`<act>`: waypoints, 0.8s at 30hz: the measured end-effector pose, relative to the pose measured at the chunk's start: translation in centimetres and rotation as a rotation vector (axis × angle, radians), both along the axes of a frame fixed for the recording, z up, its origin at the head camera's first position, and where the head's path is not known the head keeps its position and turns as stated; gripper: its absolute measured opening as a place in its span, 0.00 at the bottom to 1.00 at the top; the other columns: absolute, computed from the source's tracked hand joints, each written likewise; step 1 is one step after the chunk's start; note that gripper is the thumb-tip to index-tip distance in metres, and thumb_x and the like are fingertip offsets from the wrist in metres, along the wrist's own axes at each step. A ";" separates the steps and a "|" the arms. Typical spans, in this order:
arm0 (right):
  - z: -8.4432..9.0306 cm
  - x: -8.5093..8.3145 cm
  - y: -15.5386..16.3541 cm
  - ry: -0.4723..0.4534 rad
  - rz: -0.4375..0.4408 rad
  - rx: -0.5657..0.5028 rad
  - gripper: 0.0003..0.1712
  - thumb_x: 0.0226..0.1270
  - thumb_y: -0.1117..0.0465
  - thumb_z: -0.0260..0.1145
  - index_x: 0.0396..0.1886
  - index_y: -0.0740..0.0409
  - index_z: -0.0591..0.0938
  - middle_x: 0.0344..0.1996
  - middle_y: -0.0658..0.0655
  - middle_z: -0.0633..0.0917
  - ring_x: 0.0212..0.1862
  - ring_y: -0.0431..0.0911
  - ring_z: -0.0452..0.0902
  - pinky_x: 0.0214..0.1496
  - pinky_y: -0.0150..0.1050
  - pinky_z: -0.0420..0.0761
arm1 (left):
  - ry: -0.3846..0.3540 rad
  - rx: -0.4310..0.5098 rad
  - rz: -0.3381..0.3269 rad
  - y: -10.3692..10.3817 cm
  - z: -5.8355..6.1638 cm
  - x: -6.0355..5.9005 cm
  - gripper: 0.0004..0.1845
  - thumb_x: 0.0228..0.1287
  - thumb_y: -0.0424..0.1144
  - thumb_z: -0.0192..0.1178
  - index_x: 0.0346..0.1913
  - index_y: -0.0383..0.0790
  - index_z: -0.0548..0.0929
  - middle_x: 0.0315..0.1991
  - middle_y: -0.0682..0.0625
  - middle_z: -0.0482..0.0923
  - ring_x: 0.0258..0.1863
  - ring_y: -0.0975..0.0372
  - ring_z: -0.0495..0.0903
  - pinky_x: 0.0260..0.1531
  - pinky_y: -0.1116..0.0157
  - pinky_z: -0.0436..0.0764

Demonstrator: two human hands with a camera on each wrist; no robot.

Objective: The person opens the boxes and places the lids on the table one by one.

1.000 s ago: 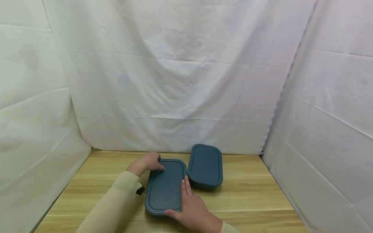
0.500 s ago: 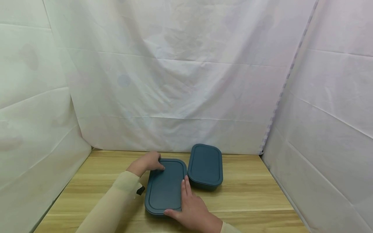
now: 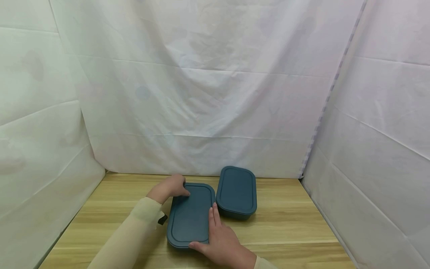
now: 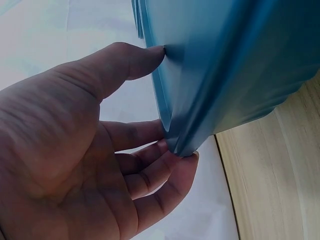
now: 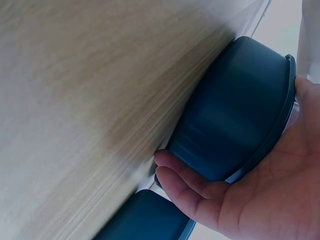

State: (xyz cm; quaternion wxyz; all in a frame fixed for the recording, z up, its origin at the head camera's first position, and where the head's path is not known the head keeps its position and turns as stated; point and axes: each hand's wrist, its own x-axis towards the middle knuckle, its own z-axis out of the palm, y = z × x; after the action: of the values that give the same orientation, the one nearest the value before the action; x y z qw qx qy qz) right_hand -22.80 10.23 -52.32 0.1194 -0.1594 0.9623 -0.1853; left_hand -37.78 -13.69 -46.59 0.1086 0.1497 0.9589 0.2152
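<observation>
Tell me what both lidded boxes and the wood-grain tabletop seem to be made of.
Near lidded box and far lidded box: probably plastic, satin finish, from their even blue-green colour and soft sheen; coated metal remains possible. Wood-grain tabletop: wood or wood-look laminate, smooth, with streaky grain.

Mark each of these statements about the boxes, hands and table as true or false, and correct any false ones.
1. The left hand and the right hand are both on the nearer box. True.
2. The left hand is at the nearer box's near right corner. False: the right hand is there; the left is at the far left corner.
3. The farther box stands to the right of the nearer box. True.
4. The farther box is bright red. False: it is dark blue-green.
5. White cloth hangs behind the wood-grained table. True.
</observation>
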 end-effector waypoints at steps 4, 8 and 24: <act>-0.1 -0.1 0.0 -0.003 0.001 -0.006 0.78 0.63 0.09 0.57 0.93 0.58 0.48 0.92 0.57 0.36 0.57 0.59 0.87 0.52 0.57 0.87 | 0.005 -0.009 -0.002 0.0 -0.1 -0.1 0.22 0.71 0.45 0.78 0.57 0.31 0.87 0.44 0.44 0.85 0.38 0.55 0.83 0.43 0.51 0.86; 0.0 0.0 0.1 -0.005 0.001 -0.007 0.78 0.62 0.09 0.57 0.93 0.58 0.48 0.92 0.57 0.36 0.58 0.59 0.87 0.52 0.57 0.87 | 0.000 -0.013 0.000 0.1 0.0 0.0 0.23 0.71 0.45 0.78 0.57 0.31 0.87 0.45 0.44 0.85 0.38 0.55 0.83 0.43 0.51 0.86; 0.1 0.0 -0.1 -0.012 -0.011 -0.001 0.78 0.62 0.08 0.57 0.93 0.58 0.48 0.92 0.57 0.36 0.65 0.61 0.84 0.56 0.60 0.86 | 0.009 -0.017 -0.009 0.1 0.3 -0.1 0.22 0.71 0.45 0.78 0.56 0.31 0.87 0.46 0.43 0.86 0.40 0.55 0.84 0.44 0.51 0.86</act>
State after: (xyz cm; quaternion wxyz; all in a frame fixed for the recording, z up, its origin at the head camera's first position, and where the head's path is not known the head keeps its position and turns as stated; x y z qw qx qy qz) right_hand -22.79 10.17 -52.19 0.1243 -0.1531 0.9623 -0.1872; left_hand -37.85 -13.57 -46.33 0.1067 0.1541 0.9605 0.2057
